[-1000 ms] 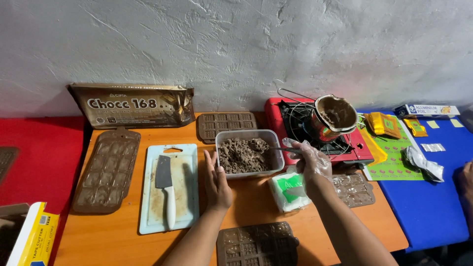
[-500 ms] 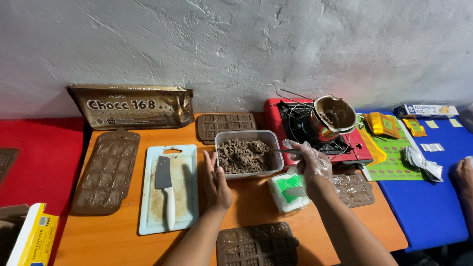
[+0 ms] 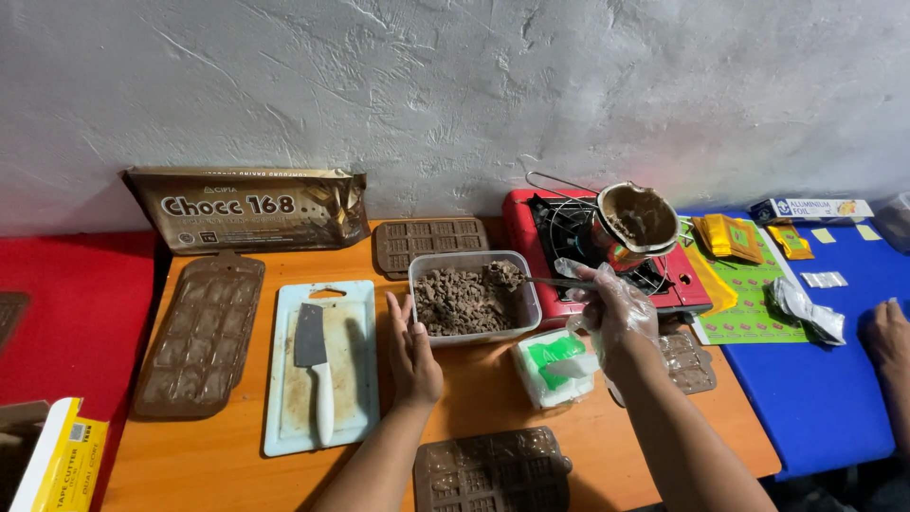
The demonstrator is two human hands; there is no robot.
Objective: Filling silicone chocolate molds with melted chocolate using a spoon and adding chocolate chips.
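A clear plastic container full of chopped brown chocolate pieces sits on the orange table. My left hand rests bare and flat against the container's left side, holding nothing. My right hand wears a thin clear glove and grips a metal spoon whose tip is dug into the chocolate at the container's right end. Just behind the right hand, a small metal pot smeared with chocolate stands on a red gas stove.
A white cutting board with a cleaver lies left of the container. Brown chocolate moulds lie at the left, front, back and right. A large chocolate bag leans on the wall. Another person's hand rests on the blue table.
My right hand has lowered slightly and the spoon now reaches into the chocolate pieces. My left hand has stayed against the container.
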